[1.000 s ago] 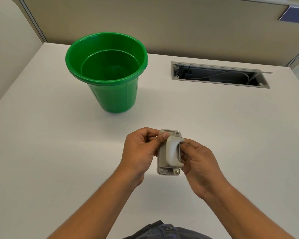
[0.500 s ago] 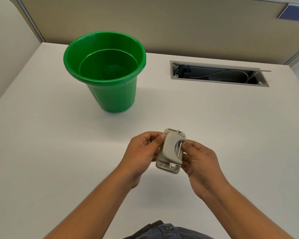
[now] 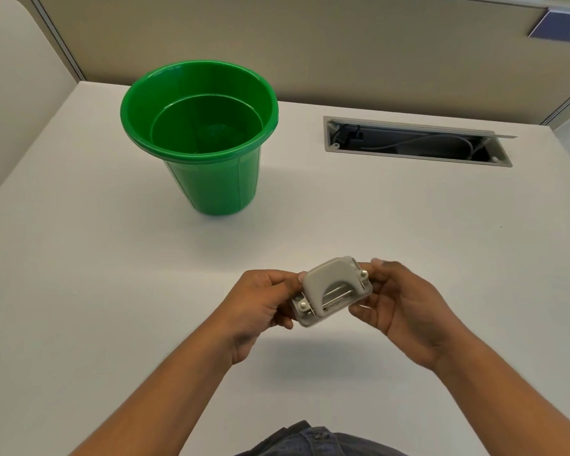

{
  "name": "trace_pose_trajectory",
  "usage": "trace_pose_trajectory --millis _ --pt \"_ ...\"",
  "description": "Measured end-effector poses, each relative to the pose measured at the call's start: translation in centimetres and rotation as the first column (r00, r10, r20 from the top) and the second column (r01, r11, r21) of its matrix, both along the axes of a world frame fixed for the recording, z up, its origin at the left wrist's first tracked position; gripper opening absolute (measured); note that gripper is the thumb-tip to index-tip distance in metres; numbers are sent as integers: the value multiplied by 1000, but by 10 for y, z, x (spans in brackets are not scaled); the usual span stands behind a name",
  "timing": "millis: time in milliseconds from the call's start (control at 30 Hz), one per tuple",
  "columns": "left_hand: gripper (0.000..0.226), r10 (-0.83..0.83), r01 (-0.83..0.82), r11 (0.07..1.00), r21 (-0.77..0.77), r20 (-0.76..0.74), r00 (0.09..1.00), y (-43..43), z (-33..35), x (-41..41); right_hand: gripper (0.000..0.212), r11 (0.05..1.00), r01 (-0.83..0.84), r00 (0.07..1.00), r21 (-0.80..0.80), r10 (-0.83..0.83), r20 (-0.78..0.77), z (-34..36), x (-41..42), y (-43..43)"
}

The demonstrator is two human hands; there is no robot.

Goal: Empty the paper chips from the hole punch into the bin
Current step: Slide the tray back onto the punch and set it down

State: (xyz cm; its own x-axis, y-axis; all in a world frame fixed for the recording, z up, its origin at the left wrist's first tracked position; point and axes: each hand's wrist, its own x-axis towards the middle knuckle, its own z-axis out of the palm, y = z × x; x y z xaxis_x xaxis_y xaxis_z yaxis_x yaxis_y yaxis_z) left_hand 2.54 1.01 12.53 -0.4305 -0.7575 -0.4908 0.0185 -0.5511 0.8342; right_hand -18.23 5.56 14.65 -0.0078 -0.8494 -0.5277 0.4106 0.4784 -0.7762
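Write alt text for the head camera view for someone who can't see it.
Two bare hands, left hand and right hand, hold a grey hole punch above a white desk. A green bin stands upright beyond them.

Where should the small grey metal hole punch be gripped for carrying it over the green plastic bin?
Grip the grey metal hole punch by the two short ends of its flat base, one from each side, as the left hand and right hand do now. The domed lever on top probably gives under pressure; the ends look rigid.
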Motion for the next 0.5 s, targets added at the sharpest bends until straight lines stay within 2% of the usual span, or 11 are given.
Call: trace_pose_trajectory --millis 133,300,400,500 --pt "48 60 -60 998 20 4 998 -2 0 0 25 999 -25 986 41 32 -164 2 -2 -2" --pt "28 205 -193 976 98 -138 969 -2 -4 4 17 999 28 988 35 -22 -150 -3 -2 2" --pt "19 226 -218 972 82 -103 969 -2 -6 4 30 1000 -4 983 16 7 -181 -5 -2 3" --pt "13 247 -246 969 19 -49 968 -4 -6 2 28 1000 -12 979 9 13 -204 -5 -2 1"
